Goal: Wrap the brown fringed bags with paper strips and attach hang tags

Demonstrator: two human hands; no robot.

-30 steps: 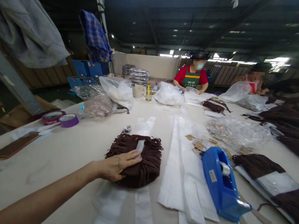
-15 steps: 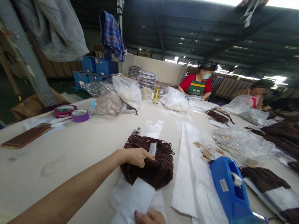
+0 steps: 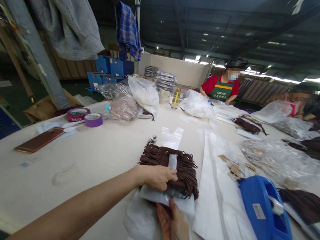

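On my feed the left hand (image 3: 160,176) lies over the dark brown fringed bag (image 3: 188,169), index finger stretched along its front, the other fingers curled so far under that I can't tell whether they grip or only press. Below it, wrist cut off by the bottom edge, the right hand (image 3: 176,227) pinches a pale plastic sheet (image 3: 188,207) at the bag's near edge, thumb on top, fingertips out of my sight beneath. The blue tape dispenser (image 3: 265,222) is cropped too, and clear plastic bags (image 3: 273,109) partly hide a far-right worker. The bag sits mid-table, straight ahead; the off-white table (image 3: 105,160) has a faint curved mark, with two tape rolls (image 3: 86,117) off left. Beyond, I've got an aproned co-worker (image 3: 219,89), blue bins (image 3: 121,68) and a dim roof.
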